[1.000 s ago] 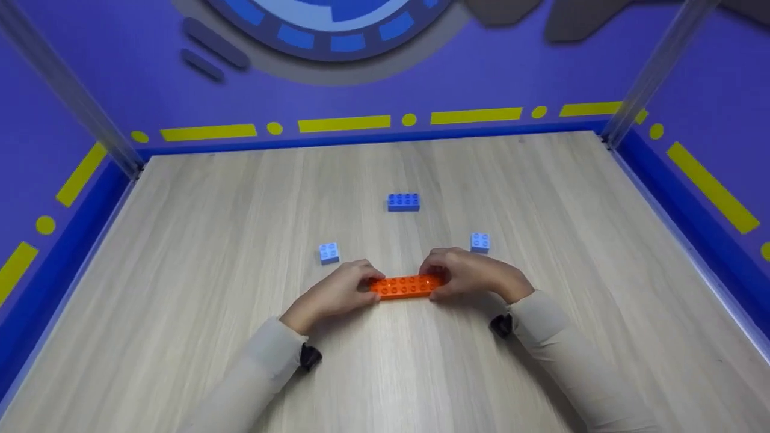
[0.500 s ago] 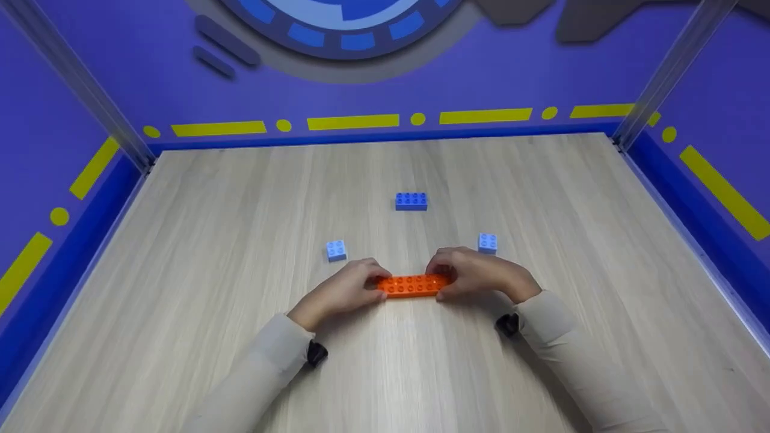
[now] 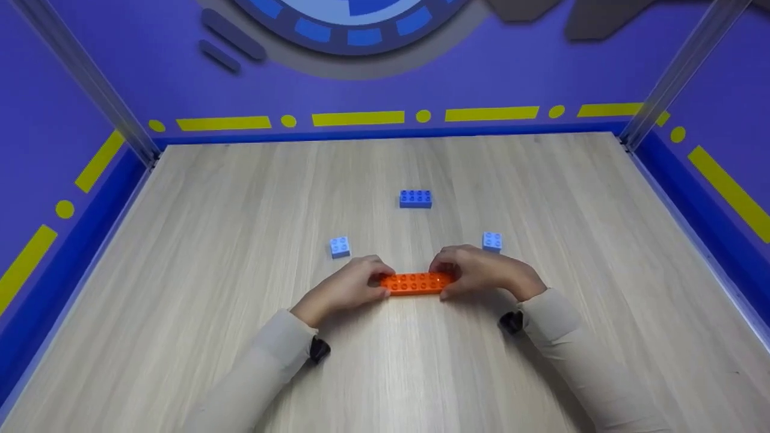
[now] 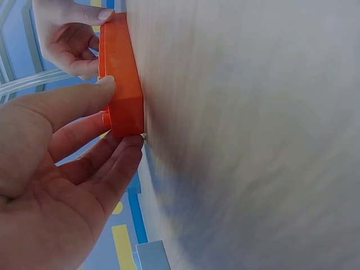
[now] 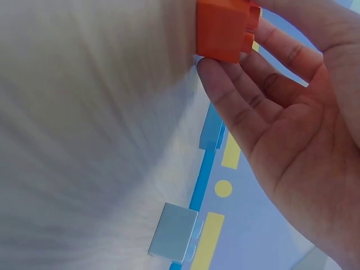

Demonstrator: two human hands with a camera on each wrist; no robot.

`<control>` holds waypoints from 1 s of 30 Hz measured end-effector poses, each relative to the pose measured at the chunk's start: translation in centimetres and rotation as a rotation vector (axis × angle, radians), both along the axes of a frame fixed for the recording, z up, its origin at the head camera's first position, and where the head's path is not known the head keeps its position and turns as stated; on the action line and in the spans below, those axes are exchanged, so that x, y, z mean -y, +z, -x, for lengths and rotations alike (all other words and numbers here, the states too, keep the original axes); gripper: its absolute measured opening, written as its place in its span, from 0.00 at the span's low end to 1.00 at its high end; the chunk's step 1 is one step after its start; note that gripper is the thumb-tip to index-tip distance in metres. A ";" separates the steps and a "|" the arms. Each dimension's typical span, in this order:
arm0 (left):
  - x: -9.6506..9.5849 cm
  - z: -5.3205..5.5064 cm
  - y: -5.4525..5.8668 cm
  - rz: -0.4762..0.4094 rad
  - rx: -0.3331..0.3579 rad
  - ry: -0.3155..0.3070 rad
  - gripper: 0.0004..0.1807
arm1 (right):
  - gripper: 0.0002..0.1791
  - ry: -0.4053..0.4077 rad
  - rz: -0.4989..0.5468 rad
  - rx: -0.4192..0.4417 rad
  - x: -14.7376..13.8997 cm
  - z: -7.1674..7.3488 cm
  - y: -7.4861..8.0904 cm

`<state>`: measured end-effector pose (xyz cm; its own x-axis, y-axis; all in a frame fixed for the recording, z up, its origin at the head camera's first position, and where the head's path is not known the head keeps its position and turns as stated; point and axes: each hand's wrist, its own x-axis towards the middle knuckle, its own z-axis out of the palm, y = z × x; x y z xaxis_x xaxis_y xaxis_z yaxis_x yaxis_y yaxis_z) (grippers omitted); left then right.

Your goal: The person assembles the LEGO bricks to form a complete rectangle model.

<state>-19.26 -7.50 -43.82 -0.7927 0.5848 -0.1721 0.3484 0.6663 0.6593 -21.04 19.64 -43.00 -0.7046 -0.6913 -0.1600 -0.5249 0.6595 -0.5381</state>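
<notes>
A long orange toy building brick with two rows of studs lies crosswise on the table in front of me, studs up. My left hand pinches its left end, thumb on the near side and fingers at the far side and end. At the other end, my right hand grips it the same way. The left wrist view shows the orange brick with its base at the table surface. Just beyond my left hand sits a small light blue brick; another light blue brick stands behind my right hand.
Farther back, in the middle of the wooden table, lies a darker blue brick with two rows of studs. Purple walls with yellow marks enclose the table at the back and both sides.
The whole head view has shifted slightly, so everything appears a little farther right. Both hands keep their hold on the orange brick, and the blue bricks stay in place on the table.
</notes>
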 end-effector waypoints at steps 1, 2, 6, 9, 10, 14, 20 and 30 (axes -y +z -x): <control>0.0 0.0 0.0 0.003 0.002 0.002 0.20 | 0.20 0.002 0.003 0.002 0.0 0.0 0.0; 0.0 0.0 0.0 0.004 0.003 0.002 0.20 | 0.20 0.003 0.004 0.003 0.0 0.0 0.0; -0.1 0.0 0.0 0.004 0.004 0.002 0.20 | 0.21 0.008 0.007 0.010 0.0 0.0 0.1; -0.1 0.0 0.0 -0.001 0.002 -0.002 0.20 | 0.22 0.014 0.007 0.013 0.0 0.0 0.2; 0.0 -0.1 0.1 -0.002 0.000 -0.004 0.20 | 0.22 0.018 0.009 0.014 0.0 0.0 0.2; 0.0 0.0 0.0 -0.002 -0.014 -0.017 0.19 | 0.22 0.039 0.020 0.004 0.1 0.1 0.3; -0.1 0.1 0.0 -0.010 -0.023 -0.022 0.19 | 0.20 0.043 0.047 0.033 0.1 0.5 0.7; -0.1 0.0 0.1 0.007 -0.018 -0.018 0.20 | 0.20 -0.039 0.081 -0.027 -0.2 2.2 2.1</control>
